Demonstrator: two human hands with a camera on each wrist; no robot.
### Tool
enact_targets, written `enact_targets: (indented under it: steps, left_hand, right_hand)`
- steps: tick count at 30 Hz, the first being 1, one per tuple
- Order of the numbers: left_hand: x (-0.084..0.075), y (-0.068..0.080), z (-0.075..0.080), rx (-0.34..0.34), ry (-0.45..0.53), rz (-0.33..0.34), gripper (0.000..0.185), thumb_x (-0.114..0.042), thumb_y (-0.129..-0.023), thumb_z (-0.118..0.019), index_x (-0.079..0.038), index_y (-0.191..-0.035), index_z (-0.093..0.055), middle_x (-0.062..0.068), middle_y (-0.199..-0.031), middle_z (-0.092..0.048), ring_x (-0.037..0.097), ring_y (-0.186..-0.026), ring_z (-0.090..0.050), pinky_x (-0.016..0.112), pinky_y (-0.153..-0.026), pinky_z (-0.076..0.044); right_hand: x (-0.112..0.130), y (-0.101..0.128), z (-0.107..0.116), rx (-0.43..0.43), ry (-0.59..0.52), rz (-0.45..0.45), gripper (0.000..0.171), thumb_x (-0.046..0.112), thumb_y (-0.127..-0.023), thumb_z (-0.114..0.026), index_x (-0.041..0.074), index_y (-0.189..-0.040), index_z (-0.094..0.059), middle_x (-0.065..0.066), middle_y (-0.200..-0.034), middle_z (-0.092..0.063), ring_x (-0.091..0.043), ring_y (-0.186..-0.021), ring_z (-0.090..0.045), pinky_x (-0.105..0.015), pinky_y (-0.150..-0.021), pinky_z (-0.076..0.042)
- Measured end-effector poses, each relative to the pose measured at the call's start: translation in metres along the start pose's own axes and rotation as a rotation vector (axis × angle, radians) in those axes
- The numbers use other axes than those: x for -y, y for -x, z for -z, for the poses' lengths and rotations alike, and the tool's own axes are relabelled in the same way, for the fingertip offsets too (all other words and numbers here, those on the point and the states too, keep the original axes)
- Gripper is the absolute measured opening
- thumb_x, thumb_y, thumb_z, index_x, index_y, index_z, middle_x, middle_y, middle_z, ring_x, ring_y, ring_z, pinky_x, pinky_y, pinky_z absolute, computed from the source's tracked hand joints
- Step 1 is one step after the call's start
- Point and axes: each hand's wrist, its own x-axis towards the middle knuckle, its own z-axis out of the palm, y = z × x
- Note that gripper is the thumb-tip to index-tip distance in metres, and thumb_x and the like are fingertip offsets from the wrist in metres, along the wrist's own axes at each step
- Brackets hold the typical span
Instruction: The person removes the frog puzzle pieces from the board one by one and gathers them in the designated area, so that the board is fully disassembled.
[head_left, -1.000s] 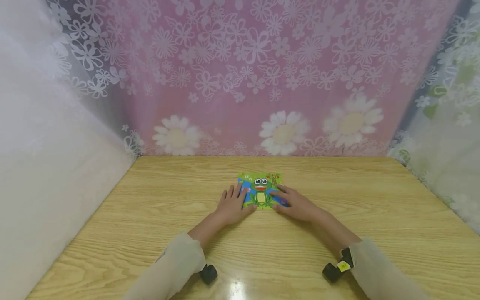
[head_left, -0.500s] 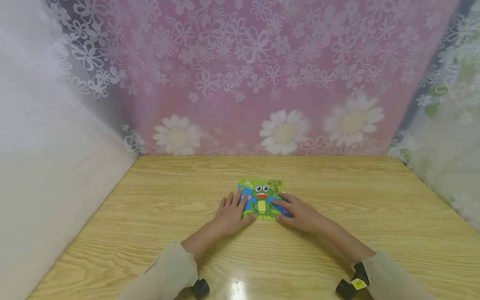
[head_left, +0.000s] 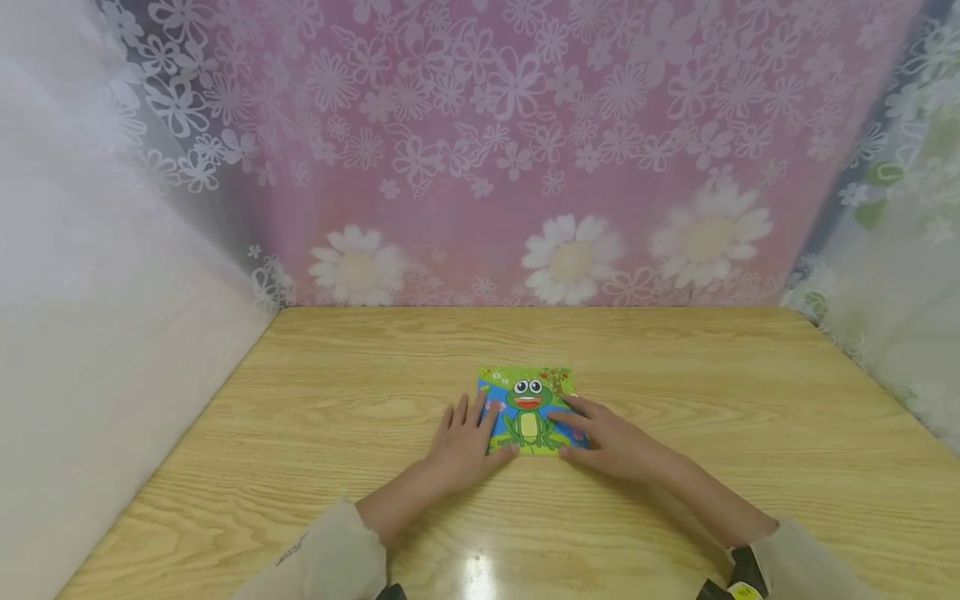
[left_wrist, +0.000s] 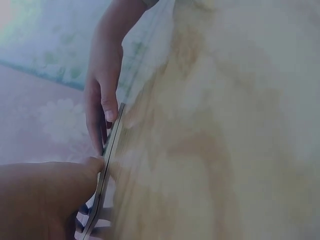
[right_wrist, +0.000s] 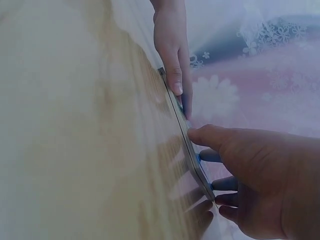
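Observation:
A flat, thin board with a green frog picture point(head_left: 529, 427) on a blue and green ground lies on the wooden table. My left hand point(head_left: 459, 446) rests on its left side, fingers spread and thumb at the near edge. On the right side, my right hand point(head_left: 618, 446) touches the board with fairly straight fingers and the thumb at the near right corner. Both wrist views show the board edge-on point(left_wrist: 103, 177), with a dark line along its edge. The frog's face and belly stay uncovered between the hands.
The light wood table point(head_left: 337, 358) reaches back to a pink curtain with white flowers point(head_left: 450, 192). Pale cloth hangs at the left point(head_left: 112, 292) and the right. Black wrist cameras sit below both sleeves.
The board has slid toward me across the table, with both hands resting on it and moving along. The hands keep much the same pose.

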Motion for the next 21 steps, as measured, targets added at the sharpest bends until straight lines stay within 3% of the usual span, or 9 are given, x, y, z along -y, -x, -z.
enact_targets:
  steps: [14,21]
  left_hand:
    - [-0.009,0.017,-0.002,-0.005,-0.003,-0.005,0.081,-0.064,-0.089,-0.035,-0.008,-0.147,-0.023,0.016,-0.15,-0.011,0.038,-0.135,-0.006,0.053,-0.105,-0.01]
    - [-0.009,0.018,0.005,-0.007,-0.004,-0.017,0.077,-0.059,-0.09,-0.042,-0.006,-0.144,-0.031,0.018,-0.148,-0.019,0.04,-0.134,-0.007,0.054,-0.105,-0.009]
  right_hand:
    - [0.011,0.018,0.001,0.007,-0.015,0.018,0.059,0.045,-0.09,-0.055,0.01,-0.137,-0.045,-0.024,-0.142,-0.028,-0.049,-0.125,-0.028,-0.064,-0.088,-0.033]
    - [0.016,0.02,0.002,0.013,-0.011,0.031,0.06,0.046,-0.09,-0.054,0.009,-0.136,-0.046,-0.024,-0.141,-0.029,-0.049,-0.124,-0.028,-0.064,-0.089,-0.032]
